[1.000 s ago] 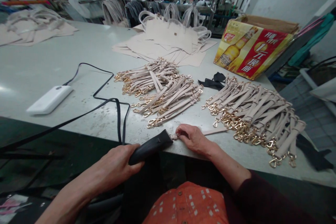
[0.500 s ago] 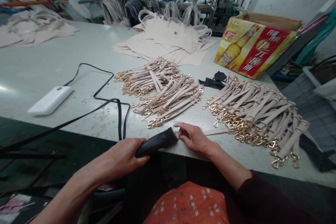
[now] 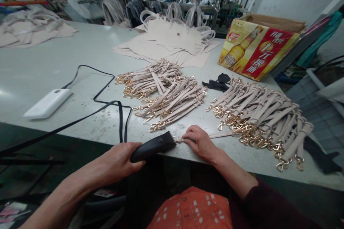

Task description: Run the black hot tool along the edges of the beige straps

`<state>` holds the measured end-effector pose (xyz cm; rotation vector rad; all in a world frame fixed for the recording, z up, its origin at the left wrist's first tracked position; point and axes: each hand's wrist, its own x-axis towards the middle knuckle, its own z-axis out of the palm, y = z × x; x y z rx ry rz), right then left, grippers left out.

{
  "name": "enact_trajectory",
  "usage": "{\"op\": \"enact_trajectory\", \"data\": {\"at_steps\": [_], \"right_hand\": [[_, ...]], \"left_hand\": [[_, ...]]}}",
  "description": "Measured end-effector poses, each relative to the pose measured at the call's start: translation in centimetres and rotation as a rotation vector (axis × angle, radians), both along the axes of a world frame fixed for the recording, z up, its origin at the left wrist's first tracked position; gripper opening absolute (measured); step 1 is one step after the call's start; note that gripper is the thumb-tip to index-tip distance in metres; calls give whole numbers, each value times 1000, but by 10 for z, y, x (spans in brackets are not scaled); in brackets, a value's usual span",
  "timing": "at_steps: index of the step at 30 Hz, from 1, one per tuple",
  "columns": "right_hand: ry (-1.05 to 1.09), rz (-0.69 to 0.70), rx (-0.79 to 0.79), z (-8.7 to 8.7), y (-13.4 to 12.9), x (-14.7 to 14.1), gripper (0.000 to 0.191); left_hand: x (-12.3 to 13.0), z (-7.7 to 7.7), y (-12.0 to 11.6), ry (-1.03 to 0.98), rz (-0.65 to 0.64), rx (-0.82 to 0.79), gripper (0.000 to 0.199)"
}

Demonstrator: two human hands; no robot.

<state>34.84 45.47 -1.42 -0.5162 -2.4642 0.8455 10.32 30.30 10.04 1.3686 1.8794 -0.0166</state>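
My left hand (image 3: 127, 158) is wrapped round the rear of a black handheld device (image 3: 154, 146), held at the table's front edge. Between the fingertips of my right hand (image 3: 197, 141) is a thin beige strap (image 3: 221, 135), whose short end reaches left to the device's front. The strap's other part runs right, toward a pile of beige straps with gold clasps (image 3: 263, 111). Beyond my hands lies another heap of such straps (image 3: 166, 93).
A white power bank (image 3: 49, 103) with a black cable lies at the left. Flat beige bag pieces (image 3: 169, 39) are stacked farther back, near a yellow and red carton (image 3: 258, 48). Black cloth scraps (image 3: 217, 83) lie between the strap piles.
The black device and my left hand have shifted left, slightly away from my right hand. More of the strap end now shows between them, and my right fingers have closed on it.
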Motion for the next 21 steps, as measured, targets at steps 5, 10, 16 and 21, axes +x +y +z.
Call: {"op": "enact_trajectory", "data": {"at_steps": [5,10,16,21], "right_hand": [[10,-22,-23,-3,1,-2,8],[-13,-5,-59,-1,3,-2,10],[-25,19,-68,3,2,-1,12],[-10,12,-49,2,2,-1,15]], "left_hand": [[2,0,7,18,-44,48,17],[15,0,13,-3,-25,55,17],[17,1,11,-5,-23,55,18],[8,1,0,78,-44,-16,24]]}}
